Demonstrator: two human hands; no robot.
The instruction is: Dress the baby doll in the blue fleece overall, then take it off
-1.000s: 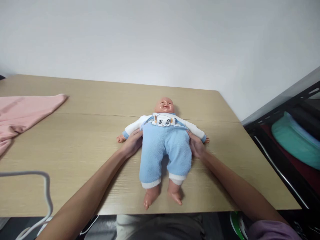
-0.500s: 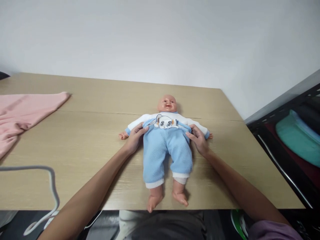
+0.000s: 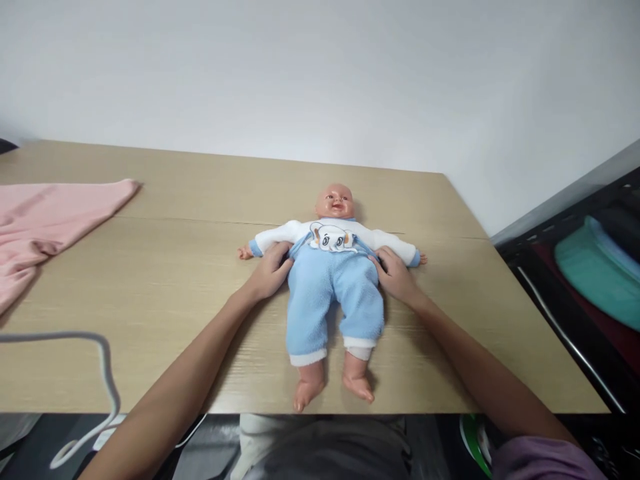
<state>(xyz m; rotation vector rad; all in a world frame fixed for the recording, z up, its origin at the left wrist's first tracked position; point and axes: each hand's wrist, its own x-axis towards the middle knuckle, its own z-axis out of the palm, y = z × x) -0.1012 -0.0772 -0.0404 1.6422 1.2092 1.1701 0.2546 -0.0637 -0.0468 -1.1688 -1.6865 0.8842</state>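
Note:
A baby doll (image 3: 336,202) lies on its back, feet towards me, its arms spread to both sides. It wears a white top (image 3: 280,235) with blue cuffs and a printed animal face on the chest. Fleecy light-blue trousers (image 3: 313,287) with white hems cover its legs, and its feet are bare. My left hand (image 3: 271,272) is closed on the trousers' waistband at the doll's left-hand side as I see it. On the opposite side my right hand (image 3: 395,272) grips the waistband too, below the sleeve. Some fingertips are hidden behind the cloth.
Pink cloth (image 3: 50,227) is spread at the left of the wooden table (image 3: 200,190). A grey cable (image 3: 103,360) hangs over the front left edge. At the right stands a black rack (image 3: 530,287) holding a teal item (image 3: 595,273). A white wall rises behind.
Both hands still grip the waistband, tucked closer in at the doll's sides. The doll and waistband sit slightly higher in view, and the doll's arm on the left has lifted a little.

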